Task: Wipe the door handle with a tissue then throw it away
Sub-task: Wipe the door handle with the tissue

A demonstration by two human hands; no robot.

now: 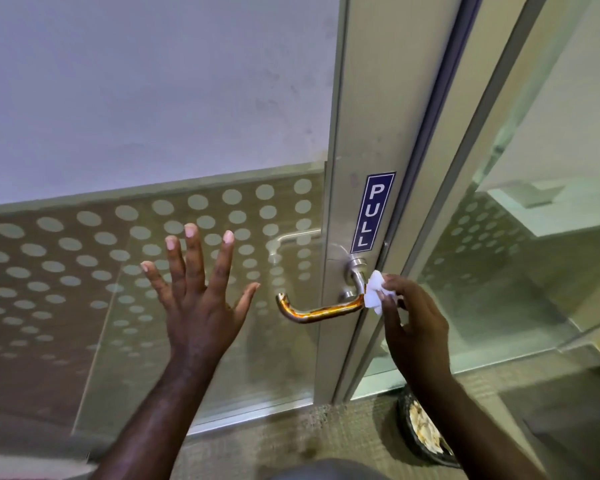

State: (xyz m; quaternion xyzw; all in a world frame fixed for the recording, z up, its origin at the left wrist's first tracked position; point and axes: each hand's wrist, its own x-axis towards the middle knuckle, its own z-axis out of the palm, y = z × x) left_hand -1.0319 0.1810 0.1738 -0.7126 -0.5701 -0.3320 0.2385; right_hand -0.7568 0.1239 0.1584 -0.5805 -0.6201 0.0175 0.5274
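Frosted glass door (153, 116); right hand (413, 317) pinches tissue (373, 294) at handle (321, 311), left hand (198, 292) splayed empty.

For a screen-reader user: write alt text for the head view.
A right hand presses a white tissue against the door handle near its pivot, below a blue PULL sign. The left hand is raised open, fingers spread, before the dotted glass panel.

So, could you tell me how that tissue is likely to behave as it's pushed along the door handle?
The tissue looks crumpled and soft in the right hand, so it will probably fold around the door handle rather than stay stiff. It seems thin, so it may bunch or tear if dragged hard. The handle's glossy metal suggests it would slide easily.
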